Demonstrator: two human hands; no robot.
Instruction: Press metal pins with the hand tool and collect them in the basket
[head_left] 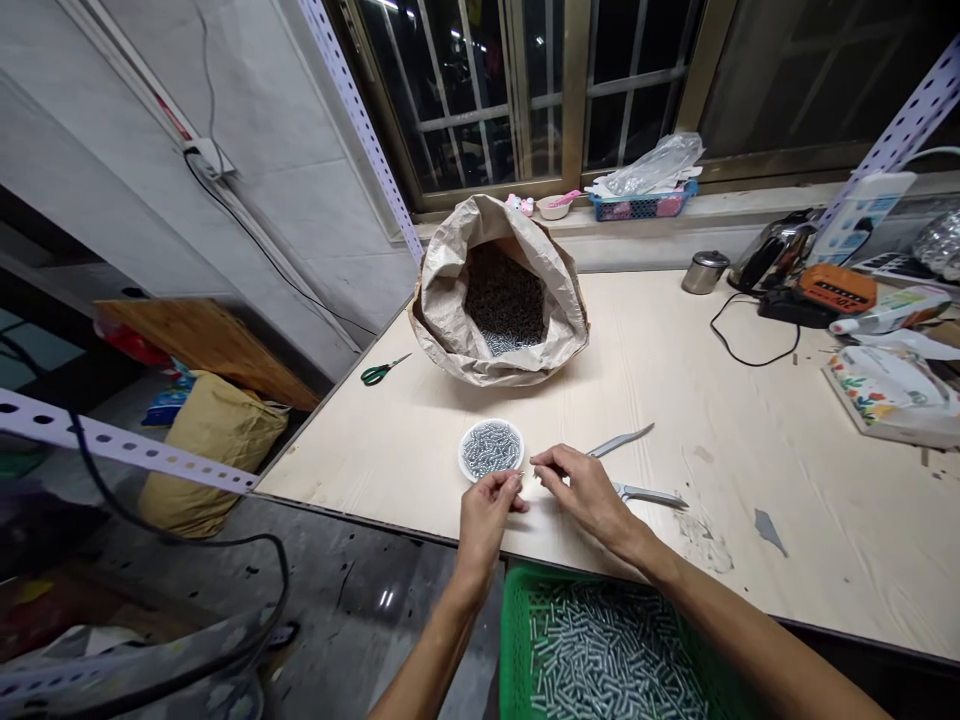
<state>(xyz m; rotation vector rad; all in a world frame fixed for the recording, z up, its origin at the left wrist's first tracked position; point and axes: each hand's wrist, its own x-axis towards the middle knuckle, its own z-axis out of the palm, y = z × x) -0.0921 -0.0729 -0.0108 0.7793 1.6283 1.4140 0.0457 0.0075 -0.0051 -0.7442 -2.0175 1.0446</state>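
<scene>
My left hand [491,505] is pinched shut on a small part I cannot make out, just below a small white dish [491,448] full of little metal pieces. My right hand [581,490] is closed around metal pliers [626,440], whose handles stick out to the right, with its fingertips close to the left hand's pinch. Both hands hover over the near edge of the pale wooden table [750,450]. Below the edge stands a green basket [525,620] holding several small metal cylinders.
A brown paper sack [499,290] of small dark metal parts stands open at the table's back. Green-handled scissors [384,370] lie at the left edge. A kettle [776,250], metal cup [705,270], orange device [836,288] and packages crowd the right.
</scene>
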